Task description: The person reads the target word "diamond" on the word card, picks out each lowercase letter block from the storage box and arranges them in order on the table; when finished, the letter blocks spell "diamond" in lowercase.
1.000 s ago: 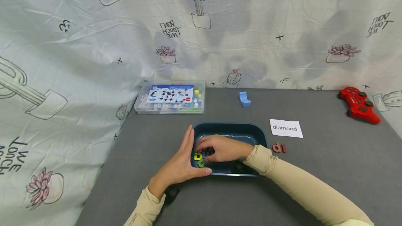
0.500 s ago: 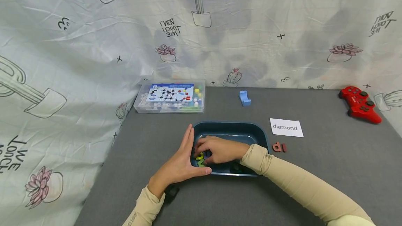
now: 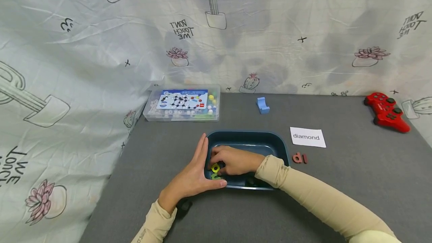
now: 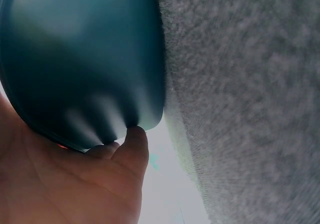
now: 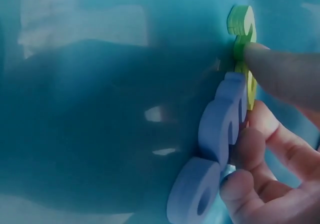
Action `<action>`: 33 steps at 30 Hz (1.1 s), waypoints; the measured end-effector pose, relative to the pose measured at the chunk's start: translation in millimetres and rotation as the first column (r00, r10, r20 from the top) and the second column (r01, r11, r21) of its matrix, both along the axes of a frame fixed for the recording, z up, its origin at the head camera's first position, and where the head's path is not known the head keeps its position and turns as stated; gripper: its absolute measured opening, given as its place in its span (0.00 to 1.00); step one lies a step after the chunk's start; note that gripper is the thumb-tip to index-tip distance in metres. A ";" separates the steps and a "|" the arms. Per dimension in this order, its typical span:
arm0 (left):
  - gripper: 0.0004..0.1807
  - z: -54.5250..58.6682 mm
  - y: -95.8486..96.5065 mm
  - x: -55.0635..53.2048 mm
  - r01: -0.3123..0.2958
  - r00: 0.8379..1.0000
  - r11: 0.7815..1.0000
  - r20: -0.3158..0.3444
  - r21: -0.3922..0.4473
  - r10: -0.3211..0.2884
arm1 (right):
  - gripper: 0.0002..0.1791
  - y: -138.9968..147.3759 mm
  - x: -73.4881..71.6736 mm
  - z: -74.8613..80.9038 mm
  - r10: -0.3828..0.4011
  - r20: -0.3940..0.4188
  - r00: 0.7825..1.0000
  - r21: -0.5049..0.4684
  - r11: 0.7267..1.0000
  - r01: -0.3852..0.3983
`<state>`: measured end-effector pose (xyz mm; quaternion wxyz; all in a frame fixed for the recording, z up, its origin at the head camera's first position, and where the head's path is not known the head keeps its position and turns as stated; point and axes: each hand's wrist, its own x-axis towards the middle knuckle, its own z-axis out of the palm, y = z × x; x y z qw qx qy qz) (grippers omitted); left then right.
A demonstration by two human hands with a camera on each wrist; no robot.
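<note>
Letters [image 5: 215,126] in purple, yellow and green lie inside a blue tray [image 3: 249,136] toward nine o'clock. A left hand [image 3: 191,177], fingers extended, rests against that end; a right hand [image 3: 237,160] curls its fingers at the letters, whether gripping unclear. Red letters [image 3: 305,158] sit at three o'clock, a "diamond" card [image 3: 308,142] at two, a clear box [image 3: 182,102] at ten.

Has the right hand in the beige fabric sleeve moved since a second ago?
Yes, slightly left: the right hand now sits farther from the white rectangular paper card.
</note>
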<state>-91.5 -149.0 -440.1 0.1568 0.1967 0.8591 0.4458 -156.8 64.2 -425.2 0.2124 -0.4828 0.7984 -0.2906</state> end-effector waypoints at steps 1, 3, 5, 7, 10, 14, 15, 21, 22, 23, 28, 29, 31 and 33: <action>0.73 -0.2 0.1 0.1 -0.001 1.000 1.000 0.000 -0.002 0.001 | 0.17 -0.3 0.2 -0.2 0.000 -0.001 1.000 0.003 1.000 0.000; 0.73 -0.5 0.2 0.1 -0.003 1.000 1.000 -0.001 -0.004 0.003 | 0.17 -0.6 0.5 -0.2 0.003 -0.003 1.000 0.009 1.000 -0.003; 0.73 -0.7 0.2 0.0 -0.004 1.000 1.000 0.000 -0.005 0.004 | 0.17 -0.7 0.4 -0.5 0.006 -0.003 1.000 0.012 1.000 -0.006; 0.73 -0.9 0.0 0.0 -0.007 1.000 1.000 0.002 -0.006 0.007 | 0.16 -1.0 0.0 -0.6 0.007 0.002 1.000 0.015 1.000 -0.007; 0.72 -1.2 -0.1 -0.3 -0.008 1.000 1.000 0.000 -0.007 0.008 | 0.14 -1.2 -1.0 -1.7 0.012 0.013 1.000 0.022 1.000 -0.012; 0.72 -1.3 0.2 -0.7 -0.009 1.000 1.000 -0.005 -0.002 0.009 | 0.13 -1.0 -2.0 -2.5 0.019 0.024 1.000 0.022 1.000 -0.019; 0.72 -1.4 0.3 -0.8 -0.009 1.000 1.000 -0.007 -0.001 0.009 | 0.13 -0.9 -2.0 -2.3 0.019 0.024 1.000 0.021 1.000 -0.020; 0.72 -0.9 0.0 -0.2 -0.009 1.000 1.000 -0.006 0.004 0.009 | 0.18 0.0 -0.9 0.2 0.000 0.014 1.000 0.038 0.999 0.000; 0.72 -1.0 0.0 -0.2 -0.009 1.000 1.000 -0.006 0.005 0.009 | 0.18 0.1 -1.0 0.2 -0.003 0.010 1.000 0.040 0.999 0.003; 0.72 -1.1 0.0 -0.4 -0.009 1.000 1.000 -0.007 0.005 0.009 | 0.18 0.1 -1.1 0.1 -0.004 0.005 1.000 0.041 0.999 0.004; 0.72 -0.8 -0.2 -0.9 -0.007 1.000 1.000 -0.008 0.007 0.007 | 0.16 -0.4 -1.4 0.2 -0.008 -0.034 0.999 0.030 0.999 0.009; 0.72 -0.8 -0.2 -1.0 -0.007 1.000 1.000 -0.009 0.009 0.008 | 0.15 -0.6 -1.4 0.3 -0.011 -0.049 0.999 0.029 1.000 0.013; 0.71 -1.4 -0.4 -1.1 -0.008 1.000 1.000 -0.009 0.011 0.008 | 0.14 -1.0 -1.5 0.6 -0.018 -0.075 0.997 0.021 1.000 0.019; 0.71 -1.7 -0.4 -0.9 -0.011 1.000 1.000 -0.009 0.011 0.011 | 0.12 -1.5 -2.5 0.0 -0.021 -0.099 0.995 0.009 1.000 0.022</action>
